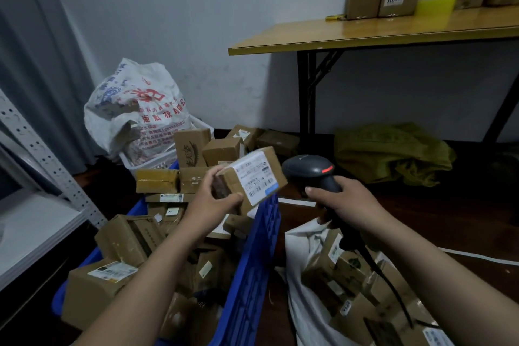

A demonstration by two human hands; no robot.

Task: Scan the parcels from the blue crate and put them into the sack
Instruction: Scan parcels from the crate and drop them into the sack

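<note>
My left hand grips a small cardboard parcel above the right rim of the blue crate, its white shipping label turned toward the scanner. My right hand holds a dark handheld barcode scanner just right of the parcel, with a red light glowing on its head and its cable hanging down. The crate is filled with several brown parcels. Below my right arm, a white sack stands open with several parcels inside.
A printed white bag sits in a white basket beyond the crate, with loose boxes beside it. A wooden folding table with cardboard boxes stands at the back right, a green sack under it. A metal shelf is at left.
</note>
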